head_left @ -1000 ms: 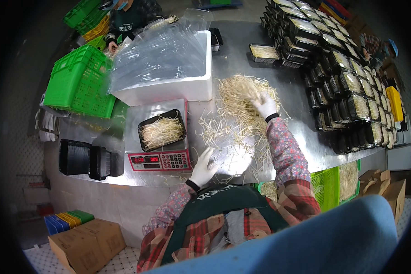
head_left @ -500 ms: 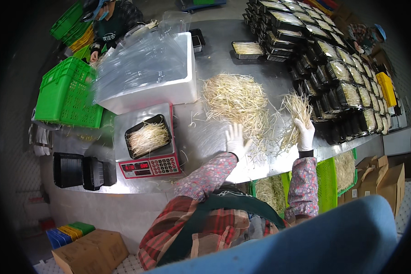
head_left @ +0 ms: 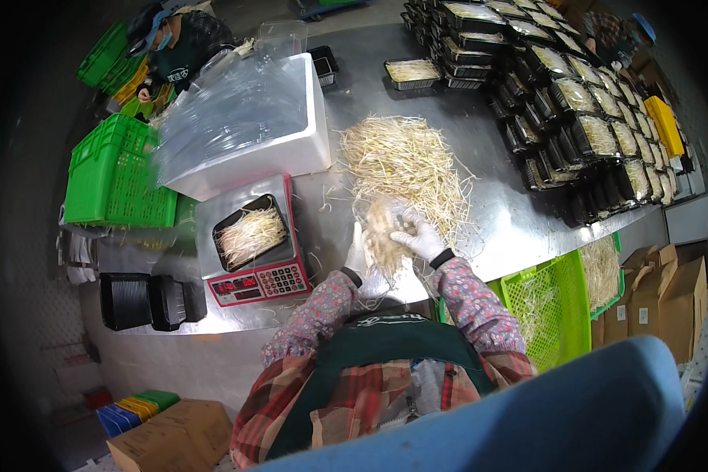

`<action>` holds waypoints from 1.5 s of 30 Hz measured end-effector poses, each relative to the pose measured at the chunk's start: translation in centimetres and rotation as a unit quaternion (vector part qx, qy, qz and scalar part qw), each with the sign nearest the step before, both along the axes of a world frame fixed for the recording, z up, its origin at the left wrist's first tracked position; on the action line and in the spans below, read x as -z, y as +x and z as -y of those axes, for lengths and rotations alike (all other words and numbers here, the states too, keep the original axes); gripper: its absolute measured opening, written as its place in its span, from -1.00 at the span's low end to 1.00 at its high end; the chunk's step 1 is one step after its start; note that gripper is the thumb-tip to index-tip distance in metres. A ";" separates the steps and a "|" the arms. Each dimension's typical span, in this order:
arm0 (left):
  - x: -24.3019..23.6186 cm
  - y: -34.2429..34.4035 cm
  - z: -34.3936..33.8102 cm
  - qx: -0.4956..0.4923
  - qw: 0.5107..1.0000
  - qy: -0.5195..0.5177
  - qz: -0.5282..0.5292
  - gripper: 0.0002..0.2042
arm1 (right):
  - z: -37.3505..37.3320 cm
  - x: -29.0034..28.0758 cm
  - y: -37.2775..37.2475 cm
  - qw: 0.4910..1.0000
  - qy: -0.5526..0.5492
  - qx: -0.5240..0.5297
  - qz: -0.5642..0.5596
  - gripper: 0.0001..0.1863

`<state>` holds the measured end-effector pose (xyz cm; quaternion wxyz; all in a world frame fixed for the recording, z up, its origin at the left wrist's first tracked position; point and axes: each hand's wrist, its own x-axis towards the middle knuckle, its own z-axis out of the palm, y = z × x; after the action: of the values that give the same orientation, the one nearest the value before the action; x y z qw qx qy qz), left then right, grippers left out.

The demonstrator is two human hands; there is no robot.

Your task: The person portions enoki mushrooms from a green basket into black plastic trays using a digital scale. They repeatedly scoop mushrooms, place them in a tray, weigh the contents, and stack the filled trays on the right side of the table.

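Note:
In front of my body, a bunch of bean sprouts (head_left: 383,230) is held between my two white-gloved hands; it is partly blurred. My left hand (head_left: 356,253) closes against the bunch's left side, thumb up. From the right, my right hand (head_left: 422,239) grips the same bunch with bent fingers. Just beyond them lies a loose pile of bean sprouts (head_left: 405,157) on the metal table. To the left, a black tray (head_left: 274,258) filled with bean sprouts rests on a red-edged digital scale (head_left: 252,289).
Behind the scale stands a white foam box (head_left: 267,161) heaped with clear plastic lids, beside a green crate (head_left: 118,177). Empty black trays (head_left: 126,301) sit at the front left. Stacks of packed trays (head_left: 578,98) fill the right. A co-worker (head_left: 177,55) works at the far left.
My right hand has come left with its bunch to the front of my body. My left hand has drawn back from the pile's edge and joined it on the bunch.

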<state>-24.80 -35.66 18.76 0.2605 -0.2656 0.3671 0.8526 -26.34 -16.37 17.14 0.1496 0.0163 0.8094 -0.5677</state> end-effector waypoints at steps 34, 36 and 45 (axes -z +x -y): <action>1.9 3.7 10.1 -0.034 0.982 -0.163 -0.092 -0.59 | -6.4 8.1 1.1 0.979 -0.039 0.198 0.013 -0.59; 2.0 4.2 10.7 -0.023 0.981 -0.173 -0.090 -0.55 | -5.7 7.4 1.1 0.982 -0.044 0.186 -0.002 -0.63; 4.8 2.1 9.5 0.003 0.983 -0.171 -0.058 -0.67 | -1.9 7.2 1.4 0.952 0.076 0.229 -0.190 -0.61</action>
<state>-22.66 -45.16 13.92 0.1923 -0.2552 0.5232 0.7900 -24.96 -14.44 9.94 -0.1422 0.1046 0.8382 -0.5160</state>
